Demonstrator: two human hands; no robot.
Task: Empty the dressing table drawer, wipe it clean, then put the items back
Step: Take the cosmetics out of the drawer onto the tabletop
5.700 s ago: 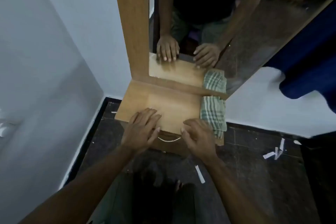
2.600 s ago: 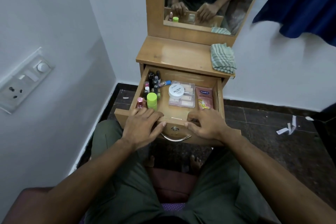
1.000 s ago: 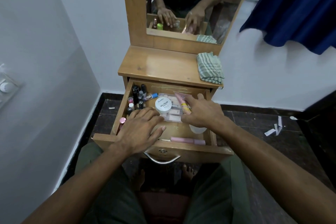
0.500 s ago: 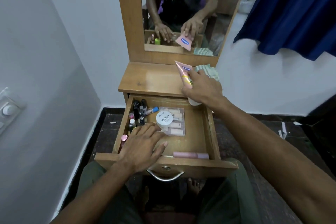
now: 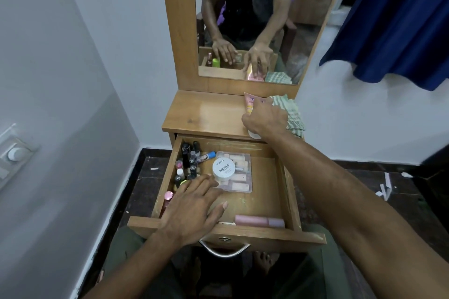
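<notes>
A: Where do you stand with the emptying?

B: Your glossy wooden desk (image 5: pixel 209 114) has its pulled-out wooden drawer (image 5: pixel 262 177) mostly full. Your right hand (image 5: pixel 266 120) is curled round the soft pink plastic tube (image 5: pixel 250 102), laying it on the desk top just beside the folded green checked cloth (image 5: pixel 291 114).

A: And the other?

B: Your left hand (image 5: pixel 194 209) lies flat, fingers spread, holding nothing, over the drawer's front left, fingertips near the clear flat plastic palette case (image 5: pixel 239 177).

A: What handles how?

B: I'd judge the case rigid and light; lift it by its edges, since the white round jar (image 5: pixel 223 169) on top could slide off. The small dark bottles (image 5: pixel 189 160) look like glass, so pinch each at its cap. The slim pink tube (image 5: pixel 258 221) against the front wall would roll
</notes>
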